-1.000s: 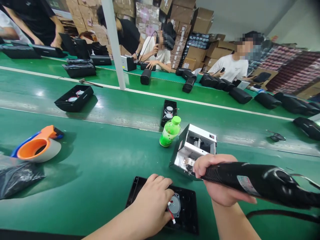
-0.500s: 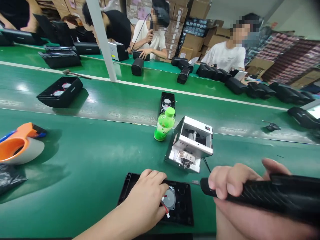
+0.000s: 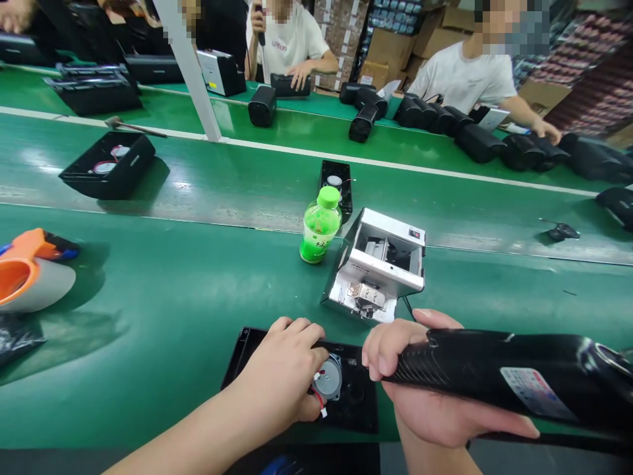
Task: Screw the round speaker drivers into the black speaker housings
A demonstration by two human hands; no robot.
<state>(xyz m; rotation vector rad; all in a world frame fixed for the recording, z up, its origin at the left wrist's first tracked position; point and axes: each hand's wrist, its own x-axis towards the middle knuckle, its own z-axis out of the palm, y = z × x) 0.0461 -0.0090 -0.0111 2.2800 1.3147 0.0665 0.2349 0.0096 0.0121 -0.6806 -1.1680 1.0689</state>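
My left hand (image 3: pixel 284 369) rests curled on a black plastic panel (image 3: pixel 360 412) at the near edge of the green table, its fingers pressed on a small round metal speaker (image 3: pixel 329 379) with red and white wires. My right hand (image 3: pixel 415 382) is wrapped around a black electric screwdriver (image 3: pixel 499 379), whose front end lies over the panel's right side beside the speaker. Just beyond the panel stands a silver metal box (image 3: pixel 378 270), open at the top, and a green bottle (image 3: pixel 319 225) stands to its left.
An orange and white tape dispenser (image 3: pixel 27 274) lies at the left. On the conveyor belt (image 3: pixel 222 191) are a black tray (image 3: pixel 106 165) and a black speaker panel (image 3: pixel 337 185). Other people sit across the belt among black speaker housings (image 3: pixel 475 142) and cardboard boxes.
My right hand brought the screwdriver from the silver box back and down over the panel beside the speaker. The left hand stayed on the panel. The view tilted downward.
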